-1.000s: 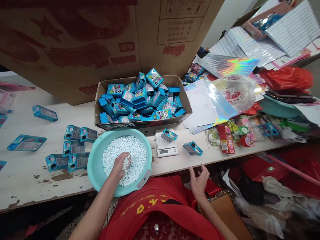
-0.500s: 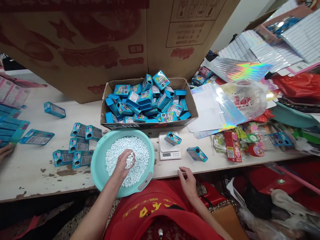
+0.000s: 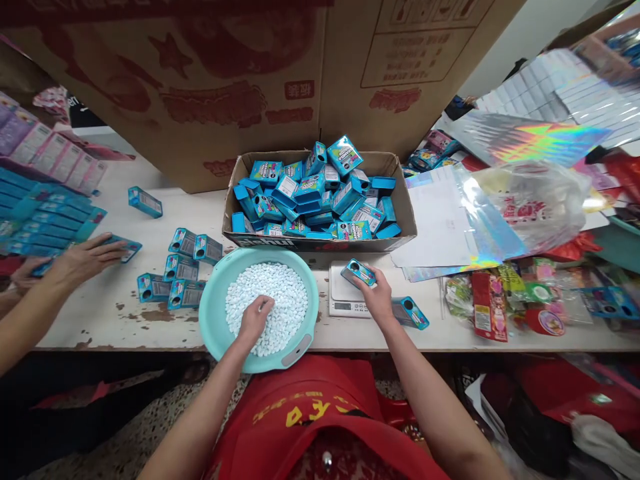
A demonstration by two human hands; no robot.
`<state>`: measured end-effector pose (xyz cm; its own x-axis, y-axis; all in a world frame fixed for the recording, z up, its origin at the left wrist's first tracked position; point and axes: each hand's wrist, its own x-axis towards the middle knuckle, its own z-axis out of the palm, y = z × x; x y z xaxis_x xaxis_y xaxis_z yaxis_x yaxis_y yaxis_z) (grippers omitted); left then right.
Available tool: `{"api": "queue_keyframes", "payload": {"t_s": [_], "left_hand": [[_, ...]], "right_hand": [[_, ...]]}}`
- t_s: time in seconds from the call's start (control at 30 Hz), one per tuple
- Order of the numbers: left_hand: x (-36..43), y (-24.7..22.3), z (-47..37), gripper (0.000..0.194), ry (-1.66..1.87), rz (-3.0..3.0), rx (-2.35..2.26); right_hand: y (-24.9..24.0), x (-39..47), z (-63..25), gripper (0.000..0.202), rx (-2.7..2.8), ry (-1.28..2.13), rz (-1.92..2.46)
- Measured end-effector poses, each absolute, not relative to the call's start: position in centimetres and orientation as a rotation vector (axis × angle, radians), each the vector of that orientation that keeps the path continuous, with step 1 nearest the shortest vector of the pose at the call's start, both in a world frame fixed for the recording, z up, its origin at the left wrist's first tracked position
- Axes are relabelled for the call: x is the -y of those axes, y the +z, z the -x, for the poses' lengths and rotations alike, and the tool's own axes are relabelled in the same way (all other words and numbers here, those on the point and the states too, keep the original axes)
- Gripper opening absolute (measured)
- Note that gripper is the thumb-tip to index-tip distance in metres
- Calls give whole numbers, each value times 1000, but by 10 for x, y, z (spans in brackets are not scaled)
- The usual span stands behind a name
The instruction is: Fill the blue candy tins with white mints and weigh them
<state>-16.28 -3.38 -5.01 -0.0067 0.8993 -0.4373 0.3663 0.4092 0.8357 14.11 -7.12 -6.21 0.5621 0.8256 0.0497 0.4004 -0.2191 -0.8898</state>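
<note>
My left hand (image 3: 256,319) is closed over a turquoise basin (image 3: 209,323) of small white candies (image 3: 283,300). A bit of white shows at its fingertips; the rest of its grasp is hidden. On a white kitchen scale (image 3: 343,287) stands a small blue candy box (image 3: 359,272) with a dark round hole in its top. My right hand (image 3: 377,295) has thumb and fingers around this box's right end. Just right of that hand, partly behind my wrist, is another blue box (image 3: 411,313) on the table.
Behind the basin, a cardboard tray (image 3: 320,245) is heaped with blue boxes. Several blue boxes (image 3: 183,269) stand left of the basin. Another person's hand (image 3: 87,263) touches a blue box at far left. Shiny sheets (image 3: 465,220) and packets lie at right.
My right hand has moved from the table edge up to the box on the scale and taken hold of it. My left hand has closed further. The other person's hand has reached a box.
</note>
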Motion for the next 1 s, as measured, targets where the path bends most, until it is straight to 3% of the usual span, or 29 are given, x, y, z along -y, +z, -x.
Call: {"api": "queue_keyframes", "payload": {"t_s": [0.1,0.3,0.47,0.63,0.8,1.0], "left_hand": [[30,-53,164,25,766,-645,-1565],[22,-30,170,15,850,-96,-1097],[20,-36,160,19,852,-4,-1229],[28,-46,150,27,802,-411,-1295],[31,-47,163,38,721,-788,-1411],[26,-39,169,23,765,-331,-1262]], "right_hand": [[-63,66,-143,49,1026,609,1816],[-55,82,-142,70,877,583,1826],[-55,122,-121,53,737,459,1826],[-78,182,-85,33,875,691,1875],[-88,216,-76,34,900,777,1873],[-96,221,-86,35,831,788,1901]]}}
